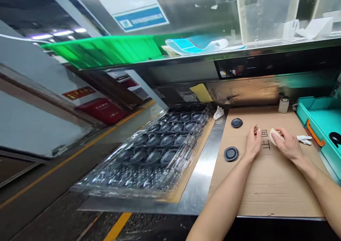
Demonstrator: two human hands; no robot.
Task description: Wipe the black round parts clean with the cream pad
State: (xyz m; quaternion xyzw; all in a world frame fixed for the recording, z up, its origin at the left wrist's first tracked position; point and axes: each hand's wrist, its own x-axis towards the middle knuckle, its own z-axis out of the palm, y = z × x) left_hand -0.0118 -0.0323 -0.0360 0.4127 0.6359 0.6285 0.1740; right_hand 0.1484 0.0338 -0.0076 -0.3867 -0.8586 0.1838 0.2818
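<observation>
My right hand [289,143] grips a folded off-white wiping cloth [274,136] between thumb and fingers, above the cardboard sheet [266,191]. Facing it, my left hand [253,142] is closed with curled fingers; what it holds, if anything, is hidden. Left of that hand, two round black plastic parts lie on the cardboard: a farther disc [236,123] and a nearer disc [231,154]. Beyond my right hand a small bottle with a dark top [283,104] stands upright. A crumpled white cloth piece [304,139] lies right of my right hand.
A clear plastic blister tray [112,188] at left holds rows of round black parts. At right stands a teal bin [310,107] with an orange handle [315,133]. A shelf above carries a green crate [106,51] and label strips [191,46]. White crumpled material [218,113] lies behind.
</observation>
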